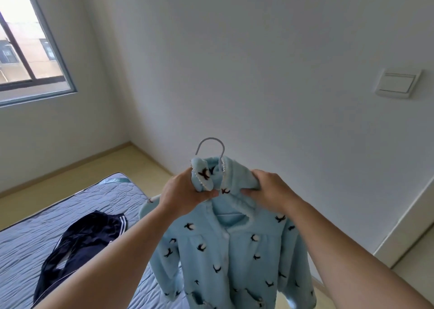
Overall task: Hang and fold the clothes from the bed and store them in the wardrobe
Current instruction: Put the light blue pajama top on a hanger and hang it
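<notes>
A light blue fleece top (pixel 225 257) with small dark bird prints hangs on a hanger, whose grey hook (pixel 212 148) sticks up above the collar. I hold it up in front of me, above the bed's corner. My left hand (pixel 185 190) pinches the left collar flap. My right hand (pixel 270 189) grips the right collar flap and shoulder. A dark navy garment with white stripes (pixel 79 243) lies crumpled on the bed (pixel 35 238).
The bed's grey quilted mattress fills the lower left. A window (pixel 25 45) is at the upper left. The white wall ahead carries a light switch (pixel 397 83), with a white door frame (pixel 413 217) at the right. Pale floor runs along the skirting.
</notes>
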`<state>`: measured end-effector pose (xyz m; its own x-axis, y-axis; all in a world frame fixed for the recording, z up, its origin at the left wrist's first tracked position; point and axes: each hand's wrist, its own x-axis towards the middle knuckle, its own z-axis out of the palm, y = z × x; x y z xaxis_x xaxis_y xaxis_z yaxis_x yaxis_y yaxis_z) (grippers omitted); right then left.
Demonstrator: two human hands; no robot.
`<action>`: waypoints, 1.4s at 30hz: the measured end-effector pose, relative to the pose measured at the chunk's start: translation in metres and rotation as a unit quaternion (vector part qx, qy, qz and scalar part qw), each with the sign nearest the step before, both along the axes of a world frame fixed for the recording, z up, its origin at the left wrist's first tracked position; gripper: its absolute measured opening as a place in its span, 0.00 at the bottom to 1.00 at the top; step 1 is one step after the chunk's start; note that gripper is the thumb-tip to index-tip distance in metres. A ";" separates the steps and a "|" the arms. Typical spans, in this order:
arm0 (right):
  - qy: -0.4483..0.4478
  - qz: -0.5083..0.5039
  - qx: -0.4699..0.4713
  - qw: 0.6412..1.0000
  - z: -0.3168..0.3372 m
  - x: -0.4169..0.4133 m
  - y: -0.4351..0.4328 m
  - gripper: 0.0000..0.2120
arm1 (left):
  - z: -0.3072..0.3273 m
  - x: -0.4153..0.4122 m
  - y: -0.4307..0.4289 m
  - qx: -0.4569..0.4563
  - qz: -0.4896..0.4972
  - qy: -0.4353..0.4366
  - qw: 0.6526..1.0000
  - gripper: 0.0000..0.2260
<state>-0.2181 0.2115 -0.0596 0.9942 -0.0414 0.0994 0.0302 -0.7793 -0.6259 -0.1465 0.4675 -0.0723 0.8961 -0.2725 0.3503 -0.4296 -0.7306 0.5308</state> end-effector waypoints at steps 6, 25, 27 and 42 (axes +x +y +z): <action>-0.119 -0.117 0.010 0.986 -0.011 -0.018 -0.026 0.10 | 0.012 0.012 -0.025 0.053 -0.108 0.028 0.992 0.32; -0.118 -0.365 -0.030 0.923 -0.038 -0.129 -0.029 0.08 | -0.025 0.021 -0.126 0.098 -0.365 0.025 0.926 0.14; -0.122 -0.417 -0.024 0.900 -0.040 -0.147 -0.029 0.07 | -0.029 0.007 -0.145 0.044 -0.378 0.032 0.924 0.18; -0.106 -0.706 -0.042 0.699 -0.051 -0.403 -0.039 0.13 | -0.035 -0.224 -0.312 -0.001 -0.657 0.101 0.747 0.18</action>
<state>-0.6210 0.1725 -0.1107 -0.0683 -0.9521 0.2982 -0.7210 -0.1595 -0.6744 -0.3700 0.1554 -0.1075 -0.1087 -0.9631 0.2462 -0.6865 0.2518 0.6821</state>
